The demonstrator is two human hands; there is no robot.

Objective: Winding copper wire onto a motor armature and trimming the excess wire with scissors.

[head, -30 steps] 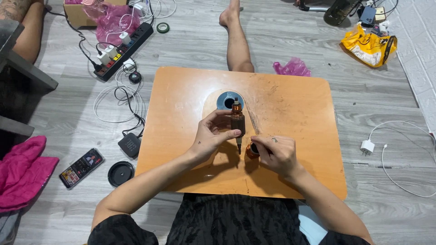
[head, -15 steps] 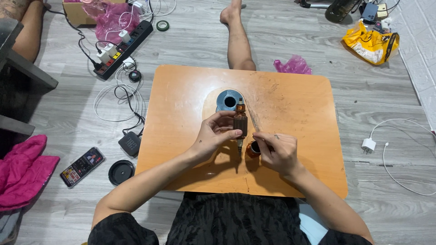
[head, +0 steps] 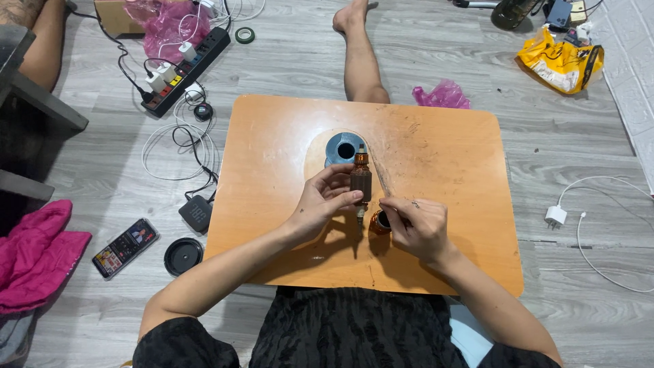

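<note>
My left hand (head: 320, 204) grips a brown cylindrical motor rotor (head: 360, 180) and holds it upright over the middle of the orange table (head: 272, 150), its thin shaft pointing down. My right hand (head: 415, 228) is just to the right, fingers pinched on a thin stick (head: 381, 178) that slants up past the rotor. A small copper-coloured ring part (head: 378, 222) lies on the table beside my right thumb, partly hidden by it. A blue round disc with a centre hole (head: 343, 148) rests just behind the rotor.
On the grey floor lie a phone (head: 125, 247), a black lid (head: 182, 256) and a small black box (head: 197, 212) to the left. A power strip with cables (head: 178, 73) sits at far left, a white charger (head: 556, 216) at right. A bare leg (head: 360, 61) stretches beyond the table.
Both hands stay on the rotor and the stick with only slight shifts. The view has drifted a little.
</note>
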